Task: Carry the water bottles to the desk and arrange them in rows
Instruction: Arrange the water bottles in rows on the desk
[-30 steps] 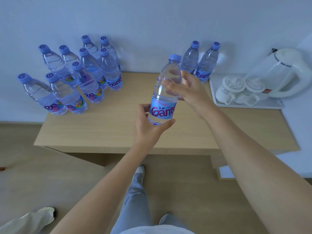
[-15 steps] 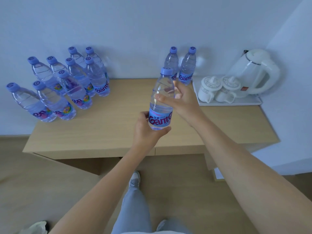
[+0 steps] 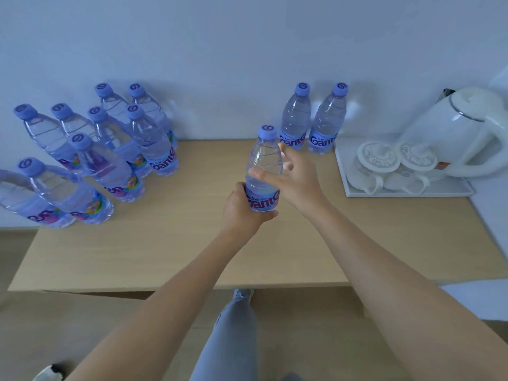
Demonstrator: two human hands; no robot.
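The person is standing at the desk (image 3: 165, 251) and holding one water bottle (image 3: 264, 167) upright above its middle part. The left hand (image 3: 243, 210) is gripping the bottle low down, with the fingers curled around the blue label and the base. The right hand (image 3: 295, 178) is beside the bottle's upper body: its thumb is lying across the clear plastic, while the other fingers are spreading loosely behind, so this hand is touching more than gripping.

Two bottles (image 3: 312, 119) are standing together near the wall, just behind the held one. A bigger group of bottles (image 3: 110, 149) is standing in close rows on the left part of the desk, reaching to its left edge. On the right, a white tray (image 3: 406, 192) is carrying two lidded cups (image 3: 395, 166), and a white kettle (image 3: 461, 133) is standing at the tray's far right.
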